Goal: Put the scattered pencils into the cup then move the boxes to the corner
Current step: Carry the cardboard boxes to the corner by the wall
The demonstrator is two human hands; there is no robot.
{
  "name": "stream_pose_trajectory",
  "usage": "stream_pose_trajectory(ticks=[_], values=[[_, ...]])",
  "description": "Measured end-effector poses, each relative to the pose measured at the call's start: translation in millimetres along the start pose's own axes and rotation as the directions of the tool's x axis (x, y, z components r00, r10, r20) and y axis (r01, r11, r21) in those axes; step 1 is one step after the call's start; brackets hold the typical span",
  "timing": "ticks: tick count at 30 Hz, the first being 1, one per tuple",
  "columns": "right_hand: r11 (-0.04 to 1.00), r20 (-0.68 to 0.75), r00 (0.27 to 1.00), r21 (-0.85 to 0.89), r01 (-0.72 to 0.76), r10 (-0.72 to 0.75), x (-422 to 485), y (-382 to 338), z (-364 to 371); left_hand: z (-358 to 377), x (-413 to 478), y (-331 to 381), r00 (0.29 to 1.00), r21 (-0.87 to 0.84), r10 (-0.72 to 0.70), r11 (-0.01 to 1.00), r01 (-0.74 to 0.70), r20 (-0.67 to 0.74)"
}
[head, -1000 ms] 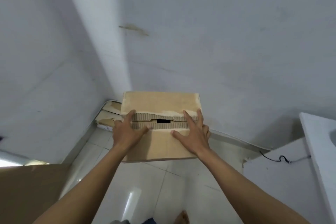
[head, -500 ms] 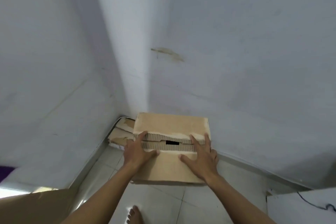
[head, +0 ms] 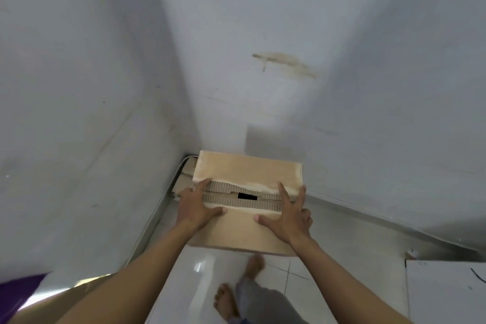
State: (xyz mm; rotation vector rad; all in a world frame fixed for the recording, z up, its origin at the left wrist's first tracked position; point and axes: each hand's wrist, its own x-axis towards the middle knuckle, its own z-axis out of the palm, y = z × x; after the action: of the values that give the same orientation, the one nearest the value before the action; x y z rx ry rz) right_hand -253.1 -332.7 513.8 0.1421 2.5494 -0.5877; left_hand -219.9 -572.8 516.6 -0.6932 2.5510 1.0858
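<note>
A tan cardboard box (head: pixel 244 171) with torn flaps along its top seam hangs just in front of the room's corner, above the floor. My left hand (head: pixel 194 208) clasps its left side, fingers spread over the top. My right hand (head: pixel 289 216) holds the right side the same way. Behind and below the box, flattened cardboard pieces (head: pixel 185 176) lie right in the corner. No pencils or cup are in view.
Two white walls meet at the corner (head: pixel 184 87). The floor is glossy white tile (head: pixel 210 271); my bare feet (head: pixel 226 300) stand on it. A brown cardboard surface (head: pixel 52 305) lies at lower left and a white surface (head: pixel 444 292) with a black cable at lower right.
I have stepped closer to the corner with the box held in both hands. The box now sits lower and nearer the walls, and my feet have come into view.
</note>
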Motion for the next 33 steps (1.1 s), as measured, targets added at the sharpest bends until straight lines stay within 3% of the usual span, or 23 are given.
stream_pose_trajectory(ticks=[8,13,17,21,29,33], values=[[0.999,0.109,0.994,0.020,-0.025,0.023,84,-48,29,-15,63,-31,0.997,-0.009,-0.080,0.997,0.080,0.005],[0.996,0.107,0.994,0.082,-0.036,0.027,125,-71,89,-15,105,-79,0.988,0.009,-0.149,0.989,0.149,0.033],[0.986,0.131,0.988,0.134,-0.102,0.084,151,-69,143,-3,151,-125,0.985,0.034,-0.122,0.992,0.118,0.121],[0.979,0.083,0.988,0.146,-0.144,0.133,185,-76,192,8,210,-168,0.975,0.080,-0.092,0.994,0.077,0.202],[0.966,-0.062,0.986,0.216,-0.140,0.157,269,-88,270,45,330,-230,0.975,0.067,-0.006,0.998,-0.009,0.223],[0.969,-0.068,0.989,0.221,-0.114,0.132,290,-85,302,62,363,-259,0.976,0.063,0.023,0.997,-0.038,0.218]])
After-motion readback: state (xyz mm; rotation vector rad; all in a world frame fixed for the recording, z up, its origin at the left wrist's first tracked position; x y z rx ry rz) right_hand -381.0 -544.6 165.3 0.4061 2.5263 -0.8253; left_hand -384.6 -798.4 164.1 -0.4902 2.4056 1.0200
